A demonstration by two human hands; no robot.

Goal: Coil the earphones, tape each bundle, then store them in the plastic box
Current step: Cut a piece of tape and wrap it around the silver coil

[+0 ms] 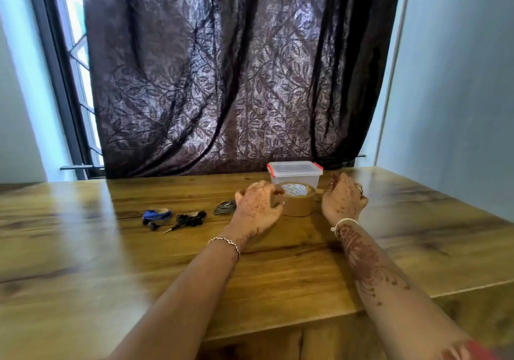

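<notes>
From the head view, my left hand (pixel 257 206) has its fingers and thumb curled round the near-left side of the roll of tape (pixel 297 203). My right hand (pixel 343 198) sits just beside the roll on the other side, fingers loosely curled and, as far as I can see, holding nothing. The roll stands flat on the worktop (pixel 111 262), right in front of the plastic box (pixel 294 175), whose lid is on with red clips at the corners. To the left lie three bundles in a row: blue earphones (pixel 155 216), black earphones (pixel 189 219), and grey earphones (pixel 225 207) nearest my left hand. I cannot tell whether any is taped. I judge the cords light, limp and springy, so a coil will loosen unless I pinch it across all its loops at once. I would keep off the buds and plug. The roll looks stiff and solid, best steadied by its outer wall while I peel the sticky end.
</notes>
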